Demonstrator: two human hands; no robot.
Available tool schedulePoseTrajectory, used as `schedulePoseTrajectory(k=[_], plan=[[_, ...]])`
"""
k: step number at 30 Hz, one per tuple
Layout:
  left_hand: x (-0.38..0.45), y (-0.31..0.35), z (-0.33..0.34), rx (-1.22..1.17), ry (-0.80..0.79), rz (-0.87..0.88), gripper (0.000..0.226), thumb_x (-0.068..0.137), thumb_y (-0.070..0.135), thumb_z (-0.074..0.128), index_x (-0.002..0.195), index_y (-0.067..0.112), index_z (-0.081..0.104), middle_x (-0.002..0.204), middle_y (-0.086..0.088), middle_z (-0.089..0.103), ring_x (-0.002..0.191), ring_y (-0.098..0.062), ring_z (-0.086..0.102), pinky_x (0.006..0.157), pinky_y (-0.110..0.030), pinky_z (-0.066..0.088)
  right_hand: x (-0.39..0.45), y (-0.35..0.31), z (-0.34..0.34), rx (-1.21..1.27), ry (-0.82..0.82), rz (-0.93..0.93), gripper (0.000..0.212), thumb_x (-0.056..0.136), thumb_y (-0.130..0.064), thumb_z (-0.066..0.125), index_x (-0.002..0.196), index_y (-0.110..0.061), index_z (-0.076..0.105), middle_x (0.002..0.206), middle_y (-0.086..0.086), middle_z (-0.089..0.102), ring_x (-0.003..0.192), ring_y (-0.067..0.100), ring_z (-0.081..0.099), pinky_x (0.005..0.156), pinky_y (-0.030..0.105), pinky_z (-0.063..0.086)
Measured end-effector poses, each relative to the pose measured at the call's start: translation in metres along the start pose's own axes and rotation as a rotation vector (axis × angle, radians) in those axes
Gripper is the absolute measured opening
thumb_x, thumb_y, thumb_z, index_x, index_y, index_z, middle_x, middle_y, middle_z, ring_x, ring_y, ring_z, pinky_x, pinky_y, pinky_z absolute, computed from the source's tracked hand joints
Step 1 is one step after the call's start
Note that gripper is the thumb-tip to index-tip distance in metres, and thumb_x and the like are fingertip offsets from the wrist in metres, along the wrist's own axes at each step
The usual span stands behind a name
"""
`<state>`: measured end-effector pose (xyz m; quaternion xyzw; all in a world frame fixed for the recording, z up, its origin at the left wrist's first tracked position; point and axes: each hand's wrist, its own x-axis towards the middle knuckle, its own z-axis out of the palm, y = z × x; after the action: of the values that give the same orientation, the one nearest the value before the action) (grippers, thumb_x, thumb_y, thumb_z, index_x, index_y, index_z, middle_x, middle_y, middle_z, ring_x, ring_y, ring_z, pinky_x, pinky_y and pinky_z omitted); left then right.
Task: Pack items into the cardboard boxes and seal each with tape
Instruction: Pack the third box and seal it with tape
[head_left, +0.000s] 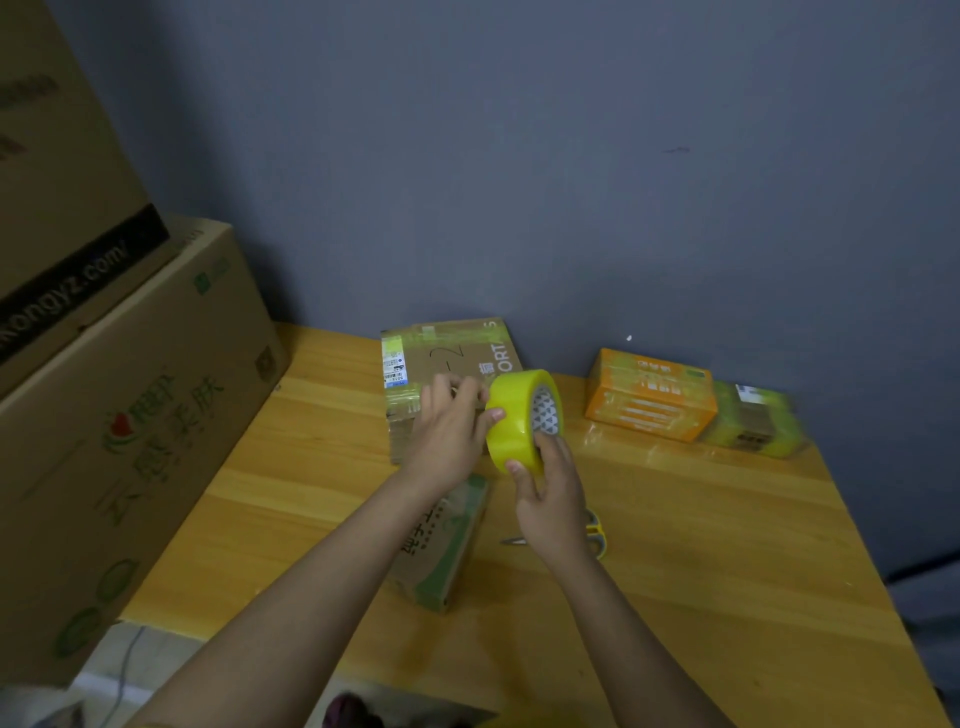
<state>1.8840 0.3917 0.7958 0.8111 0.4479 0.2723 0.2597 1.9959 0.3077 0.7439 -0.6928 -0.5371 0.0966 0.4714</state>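
The right hand (550, 499) is gripping the yellow tape roll (522, 421); the left hand (452, 431) is pinching its free end above the brown cardboard box (447, 358).

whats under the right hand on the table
Scissors lie on the wooden table beneath the right hand: yellow handles show on one side, the blade tip on the other. Their middle is covered by the wrist.

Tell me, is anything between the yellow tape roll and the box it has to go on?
Nothing visible is. The right hand holds the tape roll up in the air, and the left hand touches its edge. The brown cardboard box lies right behind them on the table, with only air between.
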Motion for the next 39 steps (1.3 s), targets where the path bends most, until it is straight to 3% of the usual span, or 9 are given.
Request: schedulePoseTrajectory(k=[4, 10, 21, 26, 28, 30, 33, 36, 39], plan=[[-0.002, 0.000, 0.004, -0.037, 0.054, 0.009, 0.017, 0.097, 0.028, 0.052, 0.100, 0.011, 0.053, 0.108, 0.000, 0.035, 0.107, -0.018, 0.032, 0.091, -0.033, 0.036, 0.003, 0.000, 0.002, -0.031, -0.018, 0.003, 0.052, 0.086, -0.042, 0.041, 0.115, -0.002, 0.057, 0.108, 0.010, 0.057, 0.097, 0.023, 0.053, 0.071, 0.022, 0.032], [0.005, -0.005, 0.003, 0.012, 0.045, -0.005, 0.028, 0.095, 0.032, 0.055, 0.117, 0.014, 0.053, 0.118, -0.003, 0.035, 0.115, -0.018, 0.030, 0.089, -0.029, 0.031, 0.005, 0.004, 0.003, -0.060, -0.031, 0.008, 0.050, 0.087, -0.041, 0.041, 0.113, -0.002, 0.057, 0.106, 0.010, 0.057, 0.096, 0.028, 0.055, 0.072, 0.031, 0.037], [0.009, -0.002, 0.002, -0.044, -0.006, -0.027, 0.019, 0.096, 0.033, 0.051, 0.103, 0.015, 0.051, 0.106, 0.002, 0.032, 0.107, -0.015, 0.029, 0.089, -0.030, 0.033, 0.006, 0.003, 0.002, -0.033, -0.025, 0.020, 0.051, 0.088, -0.044, 0.040, 0.114, -0.003, 0.057, 0.105, 0.006, 0.055, 0.095, 0.024, 0.054, 0.069, 0.024, 0.033], [0.010, -0.004, 0.001, 0.022, 0.010, -0.006, 0.028, 0.096, 0.038, 0.052, 0.116, 0.018, 0.050, 0.110, 0.004, 0.026, 0.109, -0.012, 0.024, 0.087, -0.030, 0.030, 0.005, 0.005, 0.002, -0.022, -0.008, 0.026, 0.044, 0.090, -0.038, 0.046, 0.114, -0.002, 0.057, 0.106, 0.006, 0.055, 0.095, 0.023, 0.054, 0.069, 0.025, 0.033], [0.009, -0.004, 0.002, -0.005, 0.000, -0.008, 0.024, 0.097, 0.035, 0.050, 0.111, 0.016, 0.051, 0.110, 0.003, 0.028, 0.110, -0.014, 0.026, 0.087, -0.029, 0.028, 0.005, 0.005, 0.003, -0.036, -0.009, 0.030, 0.039, 0.090, -0.031, 0.049, 0.115, -0.003, 0.057, 0.106, 0.006, 0.055, 0.095, 0.024, 0.054, 0.070, 0.027, 0.035], [0.006, -0.004, 0.005, -0.029, -0.007, -0.020, 0.020, 0.098, 0.034, 0.048, 0.104, 0.014, 0.051, 0.108, 0.002, 0.032, 0.110, -0.017, 0.029, 0.086, -0.028, 0.027, 0.005, 0.003, 0.003, -0.031, -0.013, 0.030, 0.043, 0.090, -0.038, 0.046, 0.114, -0.004, 0.057, 0.105, 0.003, 0.053, 0.094, 0.022, 0.053, 0.069, 0.026, 0.033], [0.005, -0.005, 0.008, -0.036, 0.052, -0.028, 0.021, 0.096, 0.035, 0.051, 0.100, 0.014, 0.052, 0.108, 0.002, 0.033, 0.110, -0.019, 0.031, 0.088, -0.030, 0.031, 0.005, 0.002, 0.003, -0.030, -0.015, 0.039, 0.043, 0.089, -0.038, 0.046, 0.113, -0.004, 0.057, 0.105, 0.003, 0.054, 0.094, 0.022, 0.053, 0.068, 0.025, 0.031], [0.007, -0.011, 0.006, 0.071, 0.115, -0.016, 0.035, 0.092, 0.043, 0.056, 0.114, 0.016, 0.057, 0.118, -0.003, 0.037, 0.115, -0.021, 0.032, 0.090, -0.032, 0.033, 0.004, 0.003, 0.004, -0.031, -0.005, 0.037, 0.034, 0.088, -0.025, 0.052, 0.113, -0.002, 0.058, 0.106, 0.009, 0.057, 0.096, 0.022, 0.051, 0.069, 0.024, 0.031], [0.005, -0.012, 0.004, 0.197, 0.229, 0.093, 0.034, 0.087, 0.040, 0.064, 0.100, 0.010, 0.068, 0.112, -0.010, 0.053, 0.105, -0.029, 0.047, 0.081, -0.037, 0.043, 0.003, 0.002, 0.006, -0.042, -0.024, 0.051, 0.036, 0.088, -0.026, 0.051, 0.114, -0.002, 0.057, 0.109, 0.011, 0.057, 0.099, 0.025, 0.052, 0.073, 0.028, 0.035]])
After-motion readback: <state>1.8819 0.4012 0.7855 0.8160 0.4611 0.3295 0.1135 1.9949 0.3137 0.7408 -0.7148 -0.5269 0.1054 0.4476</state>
